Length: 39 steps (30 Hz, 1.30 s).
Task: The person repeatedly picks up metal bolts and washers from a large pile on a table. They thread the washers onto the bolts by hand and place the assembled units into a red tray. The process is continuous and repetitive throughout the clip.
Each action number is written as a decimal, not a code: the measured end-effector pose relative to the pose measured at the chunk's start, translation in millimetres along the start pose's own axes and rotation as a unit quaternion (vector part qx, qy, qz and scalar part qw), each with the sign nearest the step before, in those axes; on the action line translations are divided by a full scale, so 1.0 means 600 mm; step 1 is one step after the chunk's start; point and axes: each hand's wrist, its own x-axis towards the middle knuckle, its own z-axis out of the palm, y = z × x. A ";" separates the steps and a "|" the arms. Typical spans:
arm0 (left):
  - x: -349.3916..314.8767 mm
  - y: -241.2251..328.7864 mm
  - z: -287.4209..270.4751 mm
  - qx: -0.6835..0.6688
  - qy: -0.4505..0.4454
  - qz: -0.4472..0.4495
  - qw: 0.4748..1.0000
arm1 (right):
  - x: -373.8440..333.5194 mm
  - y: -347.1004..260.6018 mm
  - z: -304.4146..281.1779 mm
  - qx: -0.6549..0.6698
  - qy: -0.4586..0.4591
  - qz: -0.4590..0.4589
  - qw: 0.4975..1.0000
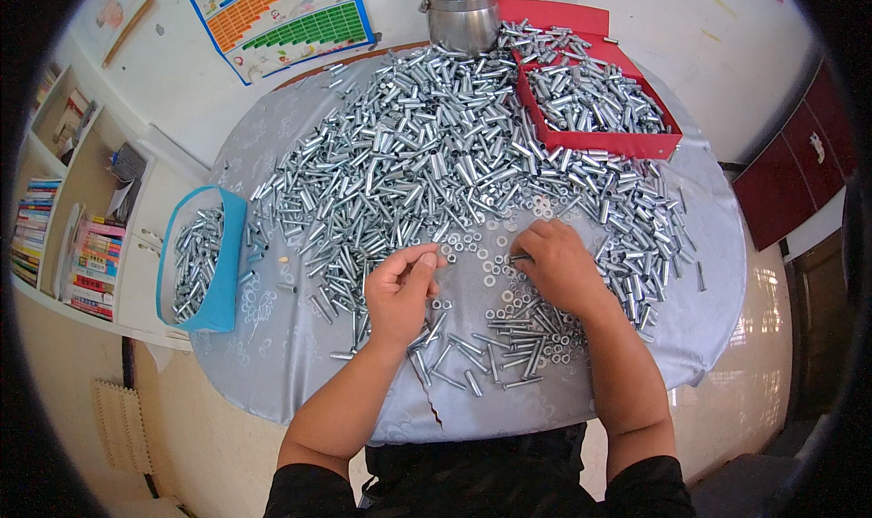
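My left hand point(400, 293) hovers over the near side of the heap, its thumb and forefinger drawn together by some loose nuts point(466, 242). Anything between those fingertips is too small to make out. Across a strip of washers point(491, 268), my right hand point(561, 268) is closed with its fingers curled down. A bit of metal shows at its fingertips, but its kind is hidden. Below my hands lies a loose group of long bolts point(522, 347), with more nuts and washers beside them. Silver metal sleeves and bolts point(413, 146) cover much of the table.
A red box point(610, 142) full of metal sleeves stands at the back right. Beside it is a lidded steel pot point(461, 14). A blue bin point(234, 264) of similar parts sits at the left edge of the round, cloth-covered table point(272, 373). Bookshelves point(56, 218) stand farther left.
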 end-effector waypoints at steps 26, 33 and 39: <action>-0.011 0.001 0.010 0.067 -0.122 -0.002 0.990 | 0.000 -0.054 0.004 0.216 0.088 -0.099 0.967; -0.010 0.000 0.003 0.059 -0.095 -0.035 0.993 | -0.002 -0.033 -0.028 0.120 0.183 0.040 0.975; -0.008 -0.001 0.004 0.032 -0.095 -0.022 0.995 | -0.028 0.099 -0.054 -0.109 0.261 0.250 0.926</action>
